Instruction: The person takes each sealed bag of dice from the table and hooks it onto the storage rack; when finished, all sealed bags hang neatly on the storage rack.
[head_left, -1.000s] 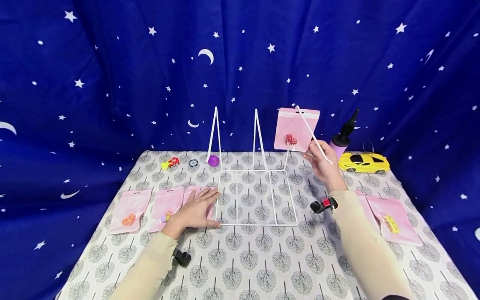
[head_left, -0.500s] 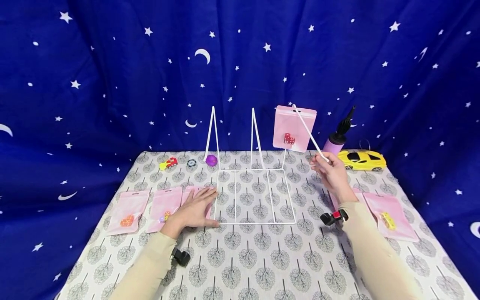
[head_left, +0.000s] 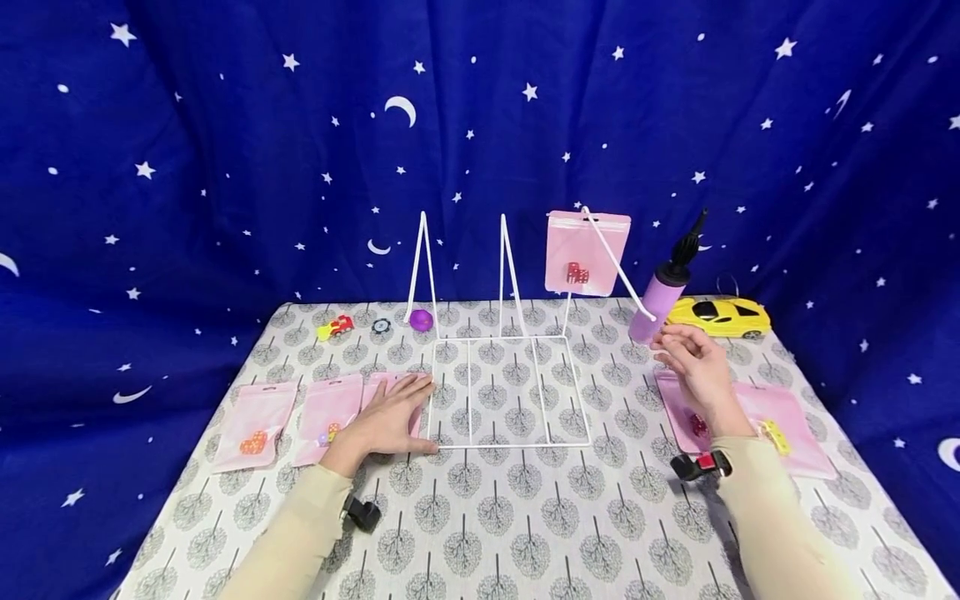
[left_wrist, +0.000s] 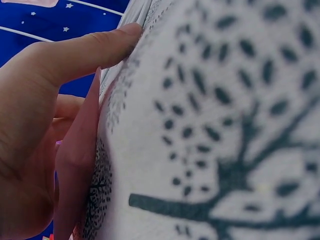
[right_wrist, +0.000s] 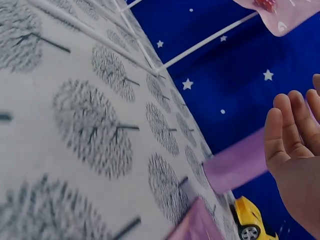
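Observation:
A white wire rack (head_left: 517, 447) with three upright prongs stands mid-table. From its right prong hangs a pink zip bag (head_left: 588, 240) with red dice showing inside. My left hand (head_left: 390, 418) lies with fingers spread at the rack's left base edge, over a third pink bag (head_left: 375, 387) that it partly covers. In the left wrist view, the thumb (left_wrist: 95, 55) rests along the tablecloth and a pink bag edge stands beside the palm. My right hand (head_left: 697, 365), fingers loosely bent and holding nothing, is just below the right prong's front tip.
Two pink bags, one with orange dice (head_left: 253, 442) and another (head_left: 327, 412), lie left. Two more, a darker pink one (head_left: 678, 408) and one with a yellow item (head_left: 776, 437), lie right. Behind stand a purple pump (head_left: 658, 304), yellow toy car (head_left: 720, 317) and small toys (head_left: 335, 327).
My right hand has let go of the right prong's front end and drawn back to the right and down. The bag stays hanging; my left hand has stayed put.

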